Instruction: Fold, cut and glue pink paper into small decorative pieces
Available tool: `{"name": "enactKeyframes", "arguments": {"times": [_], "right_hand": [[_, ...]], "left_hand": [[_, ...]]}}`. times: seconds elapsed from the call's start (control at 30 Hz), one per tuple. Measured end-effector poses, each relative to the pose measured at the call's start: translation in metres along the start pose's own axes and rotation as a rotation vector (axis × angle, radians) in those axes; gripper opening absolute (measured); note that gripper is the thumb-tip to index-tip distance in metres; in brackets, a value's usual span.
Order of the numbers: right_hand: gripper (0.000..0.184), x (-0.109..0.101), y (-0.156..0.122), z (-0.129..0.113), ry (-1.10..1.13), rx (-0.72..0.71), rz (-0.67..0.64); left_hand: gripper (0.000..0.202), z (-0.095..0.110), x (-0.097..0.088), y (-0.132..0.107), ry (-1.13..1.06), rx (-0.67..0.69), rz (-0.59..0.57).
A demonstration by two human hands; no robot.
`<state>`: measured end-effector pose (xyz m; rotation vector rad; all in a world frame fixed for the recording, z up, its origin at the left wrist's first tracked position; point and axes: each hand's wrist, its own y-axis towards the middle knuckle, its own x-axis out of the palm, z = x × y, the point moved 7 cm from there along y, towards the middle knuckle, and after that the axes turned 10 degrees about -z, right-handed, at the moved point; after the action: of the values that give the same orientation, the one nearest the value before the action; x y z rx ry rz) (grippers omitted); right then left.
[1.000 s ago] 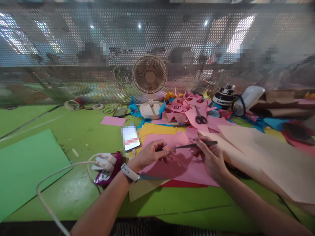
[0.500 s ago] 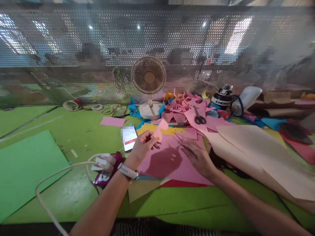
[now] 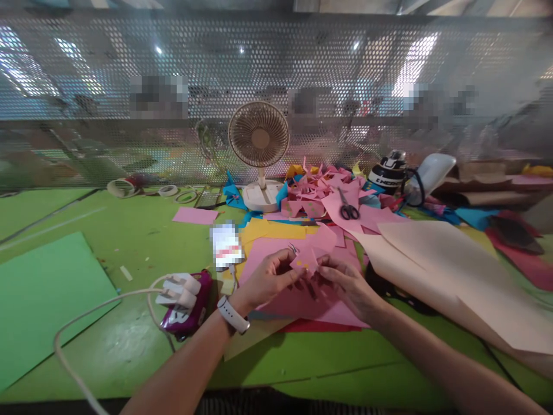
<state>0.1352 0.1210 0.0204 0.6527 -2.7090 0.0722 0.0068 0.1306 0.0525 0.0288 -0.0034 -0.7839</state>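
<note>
Between my two hands is a small folded pink paper [image 3: 309,259] with yellow spots, raised just above the pink sheets [image 3: 272,253] on the table. My left hand [image 3: 272,279], with a white band at the wrist, pinches its left side. On the right side, the thumb and fingers of my right hand [image 3: 348,285] close on its edge. A small shiny tip shows by my left fingertips; what it belongs to is hidden. A phone [image 3: 227,246] with a cable lies to the left of my left hand.
A fan [image 3: 259,138] stands at the back before a perforated screen. Beside it lie a heap of folded pink papers [image 3: 322,184] and scissors [image 3: 348,211]. White plugs [image 3: 178,290] sit left, a large beige sheet [image 3: 449,276] right, a bottle [image 3: 387,171] behind.
My right hand has moved left and up to the folded paper and now grips it too. My left hand has brought the paper right and lower. The thin tool in my right hand no longer shows clearly.
</note>
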Motion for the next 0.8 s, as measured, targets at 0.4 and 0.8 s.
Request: {"name": "enactKeyframes", "arguments": {"times": [0.4,0.8], "right_hand": [[0.019,-0.0016,0.0021,0.0085,-0.133,-0.031,0.016],[0.020,0.0043,-0.0004,0.0025,-0.250,-0.031,-0.049]], "left_hand": [[0.023,-0.0069,0.0083,0.0016,0.039,-0.089,-0.072],[0.027,-0.0086,0.0041,0.0040,0.109,-0.059,-0.011]]}}
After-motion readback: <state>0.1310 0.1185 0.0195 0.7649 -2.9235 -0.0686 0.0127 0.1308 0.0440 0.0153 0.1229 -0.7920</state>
